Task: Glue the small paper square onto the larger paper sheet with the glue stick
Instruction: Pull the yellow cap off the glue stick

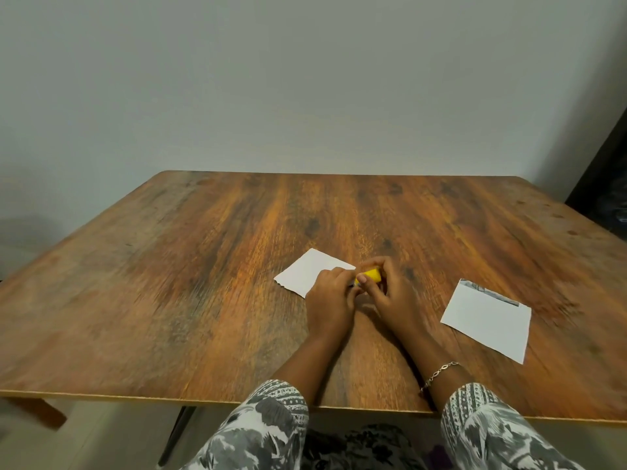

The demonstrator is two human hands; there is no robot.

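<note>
A yellow glue stick [371, 275] is held between both hands above the middle of the wooden table [169, 283]. My left hand [330, 303] grips its near, left end, and my right hand [390, 293] wraps its yellow part from the right. A small white paper piece [307, 274] with a ragged left edge lies just left of the hands, partly covered by my left hand. A larger white sheet [485, 320] lies flat to the right, with a printed strip showing along its far edge. Most of the glue stick is hidden by fingers.
The table's front edge [237, 400] runs just under my patterned sleeves. A plain wall stands behind the table, and a dark object [607, 184] stands at the far right. A thin bracelet [439, 371] is on my right wrist.
</note>
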